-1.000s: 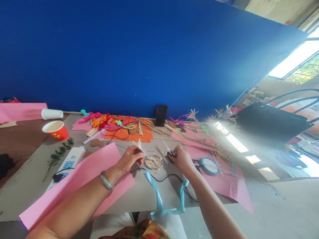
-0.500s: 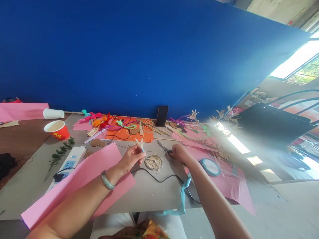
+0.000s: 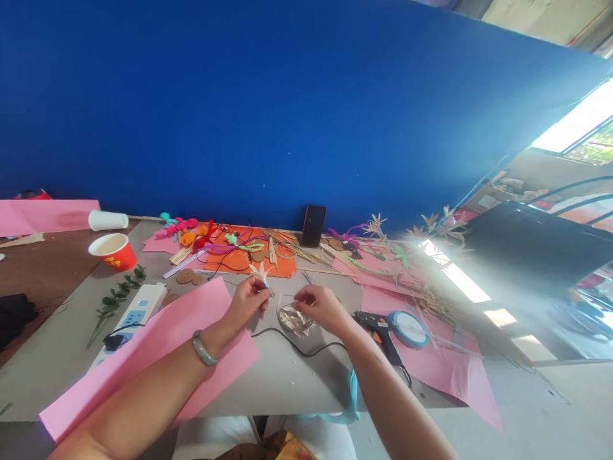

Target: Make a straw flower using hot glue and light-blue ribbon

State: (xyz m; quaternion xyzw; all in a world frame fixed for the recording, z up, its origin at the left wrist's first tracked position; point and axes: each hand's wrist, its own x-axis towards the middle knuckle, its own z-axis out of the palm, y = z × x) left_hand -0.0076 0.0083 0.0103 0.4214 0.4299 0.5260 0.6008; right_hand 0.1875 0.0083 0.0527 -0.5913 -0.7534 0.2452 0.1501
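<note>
My left hand (image 3: pixel 249 298) is closed in a pinch on a small pale flower (image 3: pixel 261 273), its pointed petals spread upward above the fingers. Pale strips (image 3: pixel 293 321) lie in a small round dish (image 3: pixel 281 323) between the hands. Over that dish's right side, my right hand (image 3: pixel 320 308) has its thumb and fingers pressed together; what they hold, if anything, cannot be made out. Behind the right hand, the blade tips of the scissors (image 3: pixel 308 277) show on the table, with the rest hidden.
Pink paper (image 3: pixel 211 319) lies under my left forearm. To the right are a black glue gun (image 3: pixel 383 332) and a blue-rimmed tape roll (image 3: pixel 408 329). A power strip (image 3: pixel 136 314), a red cup (image 3: pixel 119 254) and a leafy sprig (image 3: pixel 115 294) stand left. A phone (image 3: pixel 313 225) leans at the back.
My right hand has let go of the scissors and moved left to the dish of strips. My left hand, still holding the flower, has shifted slightly left. The glue gun has come into view.
</note>
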